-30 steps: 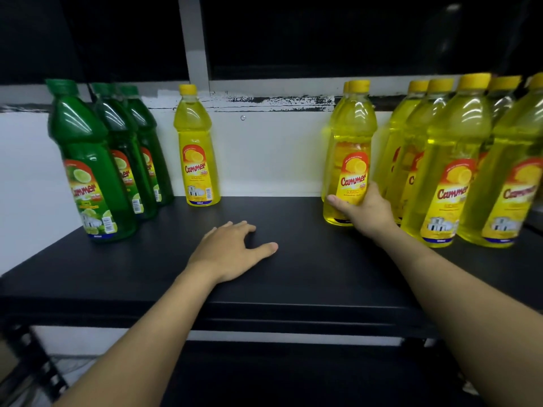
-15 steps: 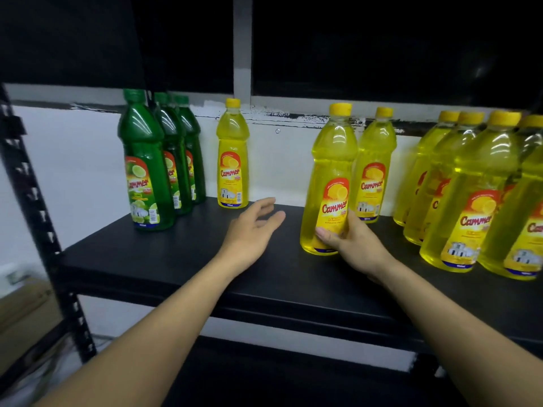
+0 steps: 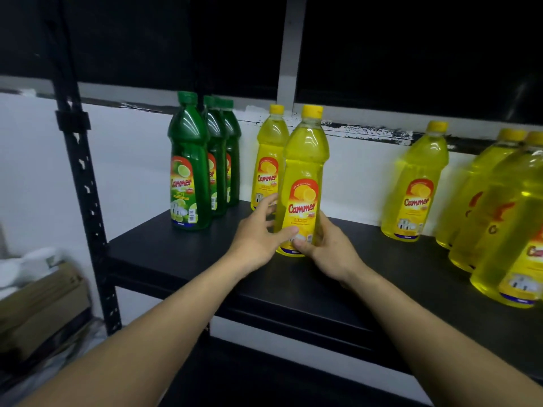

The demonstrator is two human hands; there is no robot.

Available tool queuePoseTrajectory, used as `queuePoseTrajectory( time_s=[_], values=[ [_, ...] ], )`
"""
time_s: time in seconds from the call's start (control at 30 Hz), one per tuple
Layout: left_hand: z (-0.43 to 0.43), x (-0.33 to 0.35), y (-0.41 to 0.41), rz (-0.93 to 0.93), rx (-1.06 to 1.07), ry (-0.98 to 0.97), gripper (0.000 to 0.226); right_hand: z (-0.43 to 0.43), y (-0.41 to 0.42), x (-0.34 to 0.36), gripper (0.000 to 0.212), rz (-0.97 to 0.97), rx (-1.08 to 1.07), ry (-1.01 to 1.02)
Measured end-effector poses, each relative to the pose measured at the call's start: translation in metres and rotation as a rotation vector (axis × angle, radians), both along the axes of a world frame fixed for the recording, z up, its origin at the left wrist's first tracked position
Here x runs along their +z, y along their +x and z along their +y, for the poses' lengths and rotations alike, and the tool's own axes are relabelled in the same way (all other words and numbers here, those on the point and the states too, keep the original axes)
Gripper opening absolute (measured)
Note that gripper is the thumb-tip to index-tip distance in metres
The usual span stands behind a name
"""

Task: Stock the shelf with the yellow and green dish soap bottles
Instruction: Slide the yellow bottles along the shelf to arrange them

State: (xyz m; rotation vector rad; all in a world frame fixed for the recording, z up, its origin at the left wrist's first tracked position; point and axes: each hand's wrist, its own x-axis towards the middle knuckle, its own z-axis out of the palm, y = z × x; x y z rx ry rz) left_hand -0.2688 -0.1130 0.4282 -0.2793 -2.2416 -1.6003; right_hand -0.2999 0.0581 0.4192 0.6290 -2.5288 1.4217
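Black shelf (image 3: pixel 176 251): left hand (image 3: pixel 258 242), right hand (image 3: pixel 329 254) clamp yellow bottle (image 3: pixel 304 171); rightmost bottles (image 3: pixel 511 254) cropped

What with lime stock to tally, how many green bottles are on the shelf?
3, in a file at the left end of the shelf: front green bottle, middle green bottle, back green bottle. Others could hide behind.

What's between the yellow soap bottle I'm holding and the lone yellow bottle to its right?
Nothing stands there. In the head view, only bare black shelf board shows between the held yellow plastic bottle and the lone yellow bottle.
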Motion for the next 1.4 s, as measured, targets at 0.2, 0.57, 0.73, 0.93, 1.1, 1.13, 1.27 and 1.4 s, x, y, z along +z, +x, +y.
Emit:
queuePoseTrajectory(
  time_s=[0.2,0.57,0.73,0.93,1.1,1.13,1.27,1.4],
  values=[
    [-0.027,0.001,-0.025,0.02,0.082,-0.101,0.077,-0.033,-0.016,0.005,0.067,0.04,-0.049,0.114],
    [-0.059,0.001,-0.073,0.002,0.132,-0.24,0.068,-0.079,-0.067,0.006,0.062,0.064,-0.101,0.212],
    [-0.065,0.004,-0.091,-0.031,0.144,-0.252,0.067,-0.092,-0.079,0.005,0.065,0.099,-0.163,0.238],
    [-0.08,-0.015,-0.105,0.079,0.168,-0.271,0.075,-0.089,-0.085,-0.005,0.062,0.15,-0.163,0.091],
    [-0.082,-0.016,-0.105,0.146,0.204,-0.288,0.075,-0.093,-0.082,-0.005,0.096,0.226,-0.181,0.064],
    [-0.081,-0.016,-0.104,0.15,0.203,-0.289,0.076,-0.094,-0.08,-0.004,0.099,0.237,-0.18,0.079],
    [-0.082,-0.015,-0.103,0.163,0.205,-0.304,0.081,-0.091,-0.076,-0.003,0.103,0.227,-0.135,0.186],
    [-0.081,-0.015,-0.098,0.168,0.224,-0.346,0.083,-0.091,-0.073,-0.005,0.107,0.237,-0.128,0.248]
  ],
)
